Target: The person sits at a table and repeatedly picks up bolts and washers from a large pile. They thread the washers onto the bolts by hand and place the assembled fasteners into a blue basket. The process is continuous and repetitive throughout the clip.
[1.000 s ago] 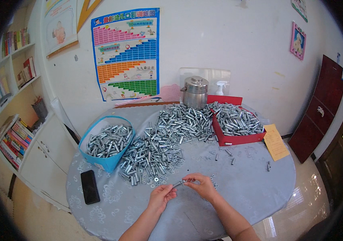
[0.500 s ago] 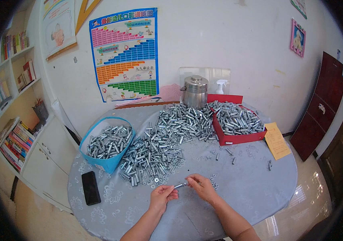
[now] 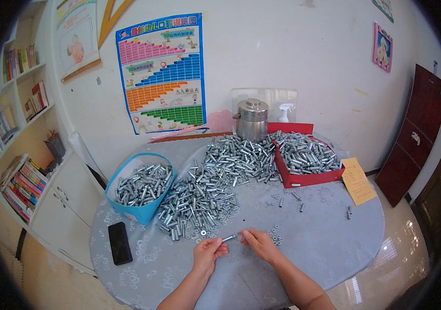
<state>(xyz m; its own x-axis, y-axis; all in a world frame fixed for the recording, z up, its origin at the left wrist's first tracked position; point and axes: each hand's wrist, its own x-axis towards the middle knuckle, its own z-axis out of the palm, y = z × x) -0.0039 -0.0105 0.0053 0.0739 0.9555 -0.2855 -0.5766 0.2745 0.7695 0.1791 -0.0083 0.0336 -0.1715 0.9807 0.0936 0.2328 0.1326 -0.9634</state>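
Note:
Above the near part of the table, my left hand (image 3: 207,254) pinches a silvery metal bolt (image 3: 229,238) between thumb and fingers, its free end pointing right. My right hand (image 3: 258,245) is closed in a pinch at that right end. Whatever its fingertips hold is blurred and too small to name. Several small nuts and washers (image 3: 277,239) lie just beyond my right hand. A large heap of similar metal bolts and sleeves (image 3: 200,204) spreads over the table beyond my left hand.
A blue bin (image 3: 137,213) of metal parts stands left, near a black phone (image 3: 120,244). The red box (image 3: 311,179) at the right back holds more, beside a yellow paper (image 3: 358,181). Behind the heap stand a steel pot (image 3: 252,124) and a white spray bottle (image 3: 284,112).
The view has shifted slightly. My right fingertips appear to have turned a little at the bolt's right end, while my left hand keeps its hold.

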